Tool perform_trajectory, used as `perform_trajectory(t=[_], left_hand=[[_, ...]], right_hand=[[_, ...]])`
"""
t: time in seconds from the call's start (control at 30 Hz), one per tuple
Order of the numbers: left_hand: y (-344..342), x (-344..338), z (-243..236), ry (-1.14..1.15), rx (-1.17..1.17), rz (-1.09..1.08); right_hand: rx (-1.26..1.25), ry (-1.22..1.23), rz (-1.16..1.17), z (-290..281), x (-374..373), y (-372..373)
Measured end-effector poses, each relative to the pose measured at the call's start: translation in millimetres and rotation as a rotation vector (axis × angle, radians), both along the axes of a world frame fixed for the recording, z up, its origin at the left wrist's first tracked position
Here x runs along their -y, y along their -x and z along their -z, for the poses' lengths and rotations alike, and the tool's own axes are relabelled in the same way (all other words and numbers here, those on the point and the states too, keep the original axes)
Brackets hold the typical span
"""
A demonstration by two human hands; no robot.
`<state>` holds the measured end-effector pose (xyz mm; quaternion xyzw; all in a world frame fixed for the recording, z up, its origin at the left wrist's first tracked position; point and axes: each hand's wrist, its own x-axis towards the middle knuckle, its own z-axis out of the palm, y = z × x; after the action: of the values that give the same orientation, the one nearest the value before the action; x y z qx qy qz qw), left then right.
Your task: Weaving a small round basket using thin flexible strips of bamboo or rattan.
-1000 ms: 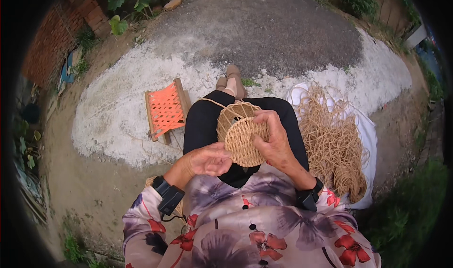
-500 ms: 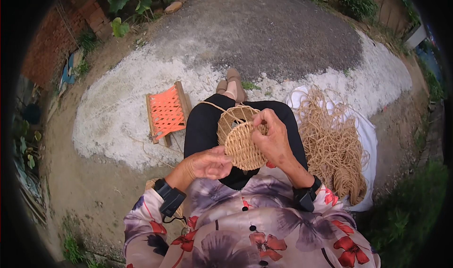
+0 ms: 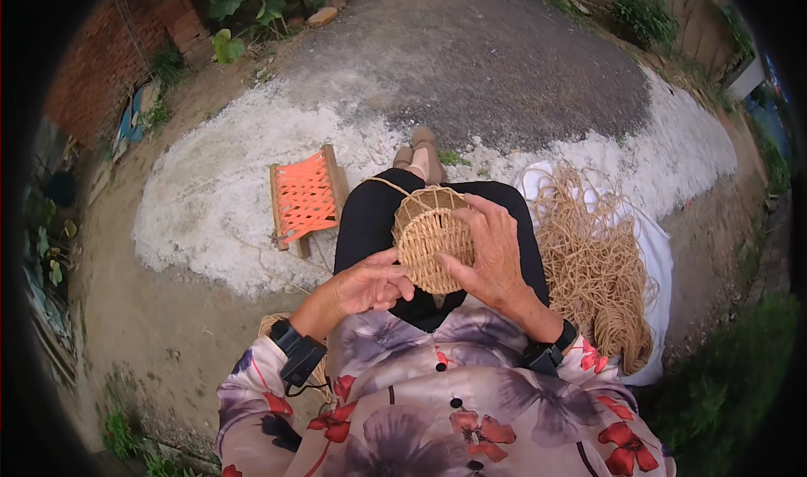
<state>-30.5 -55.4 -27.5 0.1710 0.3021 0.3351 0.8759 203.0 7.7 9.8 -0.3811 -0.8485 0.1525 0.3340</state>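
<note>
A tan woven basket (image 3: 429,198) rests between my black-trousered thighs, with a round, tightly woven face (image 3: 433,246) toward me and a cord trailing from its top to the left. My right hand (image 3: 489,254) grips the right side of that face, fingers over the upper edge and thumb across the weave. My left hand (image 3: 370,284) is at the lower left edge, loosely closed, with its top fingertips against the basket and the lower fingers curled.
An orange-strapped wooden stool (image 3: 307,195) lies left of my legs. A tangled heap of tan cord (image 3: 593,275) is on white cloth (image 3: 651,300) to the right, and more cord (image 3: 273,324) lies behind my left wrist. Brick walls (image 3: 118,65) and plants (image 3: 639,15) edge the gravel yard.
My right hand has loosened from a pinch near the top edge into a wider grip, thumb shifting down the weave. The left hand and basket have shifted slightly.
</note>
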Motion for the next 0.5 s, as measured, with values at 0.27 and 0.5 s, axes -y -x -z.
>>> perform_trajectory(t=[0.27,0.5], left_hand=[[-11.3,5.7,-3.5,0.018,-0.096,-0.087],[-9.8,3.0,2.2,0.053,-0.035,-0.070]], right_hand=[[0.029,0.016,-0.042,9.7,8.8,18.4],[0.023,0.046,0.023,10.9,8.8,23.3]])
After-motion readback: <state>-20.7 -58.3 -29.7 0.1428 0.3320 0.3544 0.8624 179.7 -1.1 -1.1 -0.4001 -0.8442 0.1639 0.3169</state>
